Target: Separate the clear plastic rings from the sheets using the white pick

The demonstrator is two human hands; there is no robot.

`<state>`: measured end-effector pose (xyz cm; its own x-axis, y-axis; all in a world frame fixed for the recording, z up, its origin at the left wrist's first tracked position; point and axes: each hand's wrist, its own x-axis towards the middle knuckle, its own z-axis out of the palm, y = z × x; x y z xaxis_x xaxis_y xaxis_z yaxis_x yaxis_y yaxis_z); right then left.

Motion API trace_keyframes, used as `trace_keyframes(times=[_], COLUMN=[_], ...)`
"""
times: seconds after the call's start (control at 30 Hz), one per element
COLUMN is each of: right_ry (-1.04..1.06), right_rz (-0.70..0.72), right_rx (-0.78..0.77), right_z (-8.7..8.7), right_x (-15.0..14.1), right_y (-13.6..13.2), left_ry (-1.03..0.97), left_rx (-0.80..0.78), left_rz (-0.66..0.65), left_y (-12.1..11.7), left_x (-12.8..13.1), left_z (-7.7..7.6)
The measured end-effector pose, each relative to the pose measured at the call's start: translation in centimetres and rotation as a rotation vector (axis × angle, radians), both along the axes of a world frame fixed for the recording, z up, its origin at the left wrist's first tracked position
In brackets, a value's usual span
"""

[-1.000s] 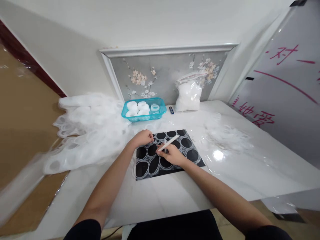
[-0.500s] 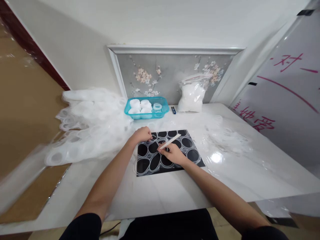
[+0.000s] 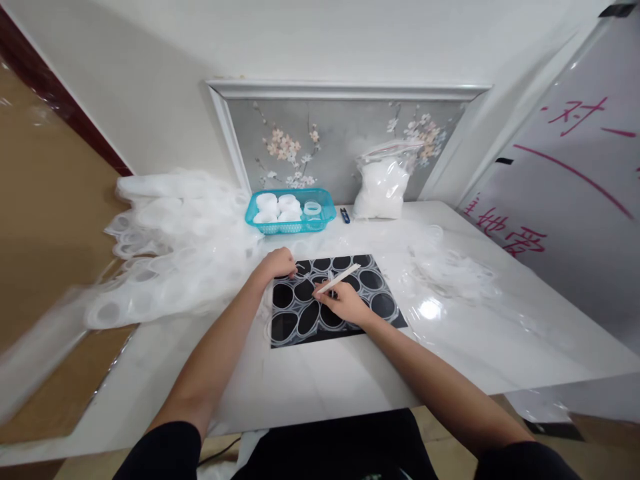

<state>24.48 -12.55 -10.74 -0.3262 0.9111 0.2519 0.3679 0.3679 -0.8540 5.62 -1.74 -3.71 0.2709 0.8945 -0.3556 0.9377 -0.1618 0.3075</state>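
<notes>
In the head view, a slim pale stick [image 3: 342,277] lies just right of the frame's centre, its long axis on a slant: one end points to the upper right, the other to the lower left, where the fingers of the right hand [image 3: 345,303] pinch it. That hand's grip is narrow, closed on the stick near its lower-left end, and most of the length juts out beyond the fingers. The stick slants above a black sheet [image 3: 284,327] patterned with pale rings, which lies flat on the white bench [image 3: 320,383] at mid-frame; the sheet's long axis runs left to right, its near edge rising slightly toward the right. The left hand [image 3: 280,264] is at the sheet's upper-left corner, fingers curled; I cannot tell whether its grip holds anything. Above the sheet, left of centre, sits a blue basket [image 3: 327,223], its long side across the frame, with white rounded pieces [image 3: 267,202] inside. To its right come a small dark tool [image 3: 345,215] and an upright clear bag [image 3: 383,190] with white contents. Translucent white sheeting [image 3: 185,220] is heaped at the left of the frame, and thin clear pieces [image 3: 457,270] lie right of centre.
</notes>
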Motion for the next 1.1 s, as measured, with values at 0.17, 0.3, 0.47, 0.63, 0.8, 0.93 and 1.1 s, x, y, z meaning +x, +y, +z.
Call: trace_keyframes(times=[0.17, 0.3, 0.47, 0.63, 0.8, 0.93, 1.1], right_ry=[0.010, 0.018, -0.013, -0.010, 0.081, 0.495, 0.975], right_rz=[-0.007, -0.003, -0.027, -0.027, -0.086, -0.244, -0.142], right_rx=[-0.020, -0.009, -0.025, -0.053, -0.053, -0.170, -0.352], right_z=[0.0, 0.2, 0.6, 0.8, 0.4, 2.5, 10.5], right_x=[0.0, -0.1, -0.1, -0.2, 0.1, 0.4, -0.2], right_y=[-0.1, -0.1, -0.1, -0.3, -0.3, -0.4, -2.3], left_ry=[0.033, 0.037, 0.000, -0.057, -0.301, -1.031, -1.302], left_rx=[0.048, 0.103, 0.170, 0.262, 0.315, 0.351, 0.409], left_rz=[0.053, 0.106, 0.147, 0.259, 0.302, 0.296, 0.175], left_y=[0.2, 0.2, 0.1, 0.2, -1.2, -5.8, -12.7], left_x=[-0.3, -0.6, -0.6, -1.5, -2.9, -2.5, -1.5], left_z=[0.0, 0.2, 0.5, 1.3, 5.9, 11.1, 14.3])
